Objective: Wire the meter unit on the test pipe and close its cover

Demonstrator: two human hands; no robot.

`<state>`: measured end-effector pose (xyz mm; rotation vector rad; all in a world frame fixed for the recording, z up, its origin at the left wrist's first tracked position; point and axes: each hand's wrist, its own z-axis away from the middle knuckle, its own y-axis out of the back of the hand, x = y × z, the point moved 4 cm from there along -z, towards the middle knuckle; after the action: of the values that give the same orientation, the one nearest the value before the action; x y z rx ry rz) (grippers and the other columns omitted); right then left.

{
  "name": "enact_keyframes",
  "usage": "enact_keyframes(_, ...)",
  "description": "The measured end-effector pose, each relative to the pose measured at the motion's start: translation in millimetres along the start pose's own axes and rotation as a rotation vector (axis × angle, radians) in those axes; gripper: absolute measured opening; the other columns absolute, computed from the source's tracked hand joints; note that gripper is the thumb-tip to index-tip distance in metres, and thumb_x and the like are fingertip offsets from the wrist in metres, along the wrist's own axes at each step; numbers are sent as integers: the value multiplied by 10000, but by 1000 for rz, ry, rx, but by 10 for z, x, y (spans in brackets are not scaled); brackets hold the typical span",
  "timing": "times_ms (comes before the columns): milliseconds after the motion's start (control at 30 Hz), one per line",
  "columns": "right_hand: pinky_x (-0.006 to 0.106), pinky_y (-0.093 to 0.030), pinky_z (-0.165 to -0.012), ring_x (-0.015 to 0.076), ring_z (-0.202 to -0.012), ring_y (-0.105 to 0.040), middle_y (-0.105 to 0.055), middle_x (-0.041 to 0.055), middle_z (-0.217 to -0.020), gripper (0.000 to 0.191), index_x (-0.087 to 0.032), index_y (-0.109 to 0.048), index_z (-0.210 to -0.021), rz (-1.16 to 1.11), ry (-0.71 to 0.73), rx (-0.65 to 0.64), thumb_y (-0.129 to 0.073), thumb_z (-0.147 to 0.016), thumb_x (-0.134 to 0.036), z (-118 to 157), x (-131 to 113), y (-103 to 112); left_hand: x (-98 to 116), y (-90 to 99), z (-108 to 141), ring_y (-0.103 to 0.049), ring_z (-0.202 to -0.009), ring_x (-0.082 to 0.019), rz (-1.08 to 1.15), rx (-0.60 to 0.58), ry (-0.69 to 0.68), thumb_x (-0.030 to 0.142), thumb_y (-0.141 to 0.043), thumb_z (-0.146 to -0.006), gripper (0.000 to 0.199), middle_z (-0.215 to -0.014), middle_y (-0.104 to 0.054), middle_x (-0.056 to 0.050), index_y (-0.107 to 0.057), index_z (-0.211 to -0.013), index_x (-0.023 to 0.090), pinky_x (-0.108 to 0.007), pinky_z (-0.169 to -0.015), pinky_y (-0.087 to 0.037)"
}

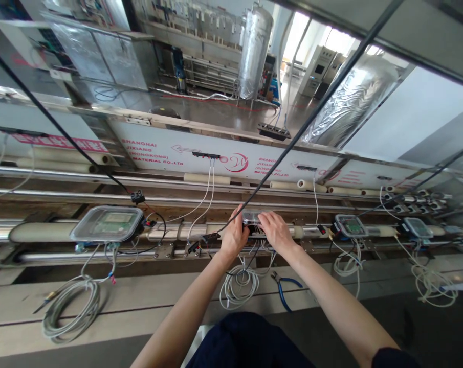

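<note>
Both hands are at a small box with a clear cover (251, 217), mounted on the metal rails at the centre. My left hand (234, 236) grips the box's left side, its fingers bent round the edge. On the right side, my right hand (276, 231) has its fingers curled over the clear cover. Dark parts show between the hands, and the inside of the box is mostly hidden. Thin wires hang below it to a coiled pale cable (239, 289). Blue-handled pliers (283, 292) lie on the ledge right of the coil.
Similar clear-covered boxes stand left (107, 224) and right (349, 226) along the rails, with cable coils (72, 309) beneath. A black cable (292, 145) slants across above the hands. Behind is a printed panel (154, 148).
</note>
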<state>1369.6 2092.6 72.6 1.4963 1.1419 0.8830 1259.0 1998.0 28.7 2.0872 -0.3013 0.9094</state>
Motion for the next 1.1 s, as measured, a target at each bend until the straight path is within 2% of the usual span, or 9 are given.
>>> enact_keyframes(167,420,-433,-910,248,-1081,-497,-588,128,-1141,247,-170,-538,-1114,-54,7,-31,-422,-905,-229,-58,27,74,-10,10,-11,-454,-1224,-256,-62,-8,8,143,-447,-824,616,-1328,-456,-173,-218,-1396,122,-410,-1007,-417)
enact_keyframes(300,378,-449,-888,216,-1047,-529,-607,99,-1085,193,-178,-543,-1059,-104,32,-57,-498,-877,-226,-113,75,134,-29,-6,-17,-472,-1209,-250,-97,-7,1,133,-439,-835,522,-1286,-496,-171,-302,-1338,111,-400,-1003,-423)
enact_keyframes(567,315,-470,-811,179,-927,-580,-623,65,-976,169,-167,-542,-1006,-155,70,-88,-555,-854,-240,-236,184,193,-32,-40,-53,-526,-1144,-257,-128,23,14,145,-454,-833,483,-1229,-527,-179,-319,-1294,104,-399,-956,-460)
enact_keyframes(933,389,-453,-894,224,-1050,-517,-601,100,-1080,205,-168,-538,-1063,-132,66,-28,-513,-868,-225,-83,81,98,-41,-29,-18,-497,-1181,-246,-133,10,-13,102,-440,-807,501,-1236,-521,-155,-324,-1293,136,-402,-973,-454)
enact_keyframes(1100,403,-438,-930,237,-1088,-493,-588,106,-1123,246,-167,-533,-1106,-124,60,1,-505,-870,-230,-18,41,96,50,16,9,-478,-1197,-250,-147,15,-41,81,-423,-802,509,-1253,-504,-168,-321,-1299,128,-423,-981,-446)
